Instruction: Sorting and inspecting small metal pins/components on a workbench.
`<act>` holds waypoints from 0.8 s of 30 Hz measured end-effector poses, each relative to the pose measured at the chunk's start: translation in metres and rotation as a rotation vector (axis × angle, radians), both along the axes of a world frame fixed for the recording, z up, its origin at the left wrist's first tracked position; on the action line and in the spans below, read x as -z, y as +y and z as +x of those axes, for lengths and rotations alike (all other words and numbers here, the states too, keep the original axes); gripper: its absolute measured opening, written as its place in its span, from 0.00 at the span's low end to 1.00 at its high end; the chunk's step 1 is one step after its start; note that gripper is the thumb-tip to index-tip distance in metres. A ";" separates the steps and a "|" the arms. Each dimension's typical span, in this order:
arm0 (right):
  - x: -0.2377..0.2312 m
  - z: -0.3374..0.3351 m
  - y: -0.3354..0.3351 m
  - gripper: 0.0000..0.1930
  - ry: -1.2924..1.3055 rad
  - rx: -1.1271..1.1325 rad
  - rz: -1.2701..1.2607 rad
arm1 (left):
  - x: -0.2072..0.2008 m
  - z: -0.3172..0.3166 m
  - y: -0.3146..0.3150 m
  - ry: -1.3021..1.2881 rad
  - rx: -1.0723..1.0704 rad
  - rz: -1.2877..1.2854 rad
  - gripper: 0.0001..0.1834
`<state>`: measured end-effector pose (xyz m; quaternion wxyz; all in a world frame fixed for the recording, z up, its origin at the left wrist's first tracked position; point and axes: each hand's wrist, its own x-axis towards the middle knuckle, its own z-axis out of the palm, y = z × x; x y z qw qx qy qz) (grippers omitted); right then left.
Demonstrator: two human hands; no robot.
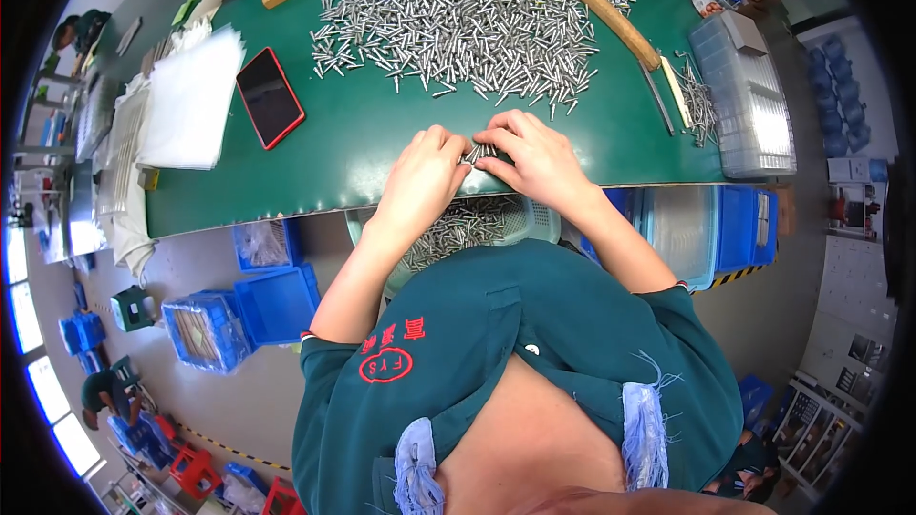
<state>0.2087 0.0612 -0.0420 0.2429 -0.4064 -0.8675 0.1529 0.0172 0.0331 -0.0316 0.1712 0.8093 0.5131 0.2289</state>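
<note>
My left hand (pixel 422 175) and my right hand (pixel 536 156) meet at the front edge of the green table (pixel 363 148). Together they pinch a small bundle of short metal pins (pixel 478 154) between the fingertips. A large heap of the same metal pins (pixel 458 14) lies just beyond my hands on the tabletop. Below the table edge, in my lap, a pale basket (pixel 534 219) holds more pins.
A red-cased phone (pixel 270 96) lies left of the heap, beside stacked clear bags (pixel 186 100). A curved wooden strip (pixel 611 10) fences the heap. Clear lidded boxes (pixel 749 100) sit at the right. Blue crates (pixel 272 300) stand on the floor; another person (pixel 105 391) works far left.
</note>
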 end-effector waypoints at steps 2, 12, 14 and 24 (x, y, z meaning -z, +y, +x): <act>-0.005 0.003 -0.001 0.14 -0.019 -0.004 -0.027 | -0.003 -0.001 -0.003 0.012 -0.004 -0.010 0.12; -0.011 0.008 -0.006 0.20 -0.006 -0.013 -0.133 | 0.001 0.003 -0.002 -0.078 -0.034 -0.053 0.10; -0.013 0.009 -0.006 0.22 -0.015 -0.016 -0.153 | 0.000 0.003 -0.004 -0.099 -0.045 -0.056 0.10; -0.006 -0.001 0.001 0.12 -0.019 -0.072 0.067 | 0.005 -0.002 -0.012 -0.181 -0.134 -0.107 0.08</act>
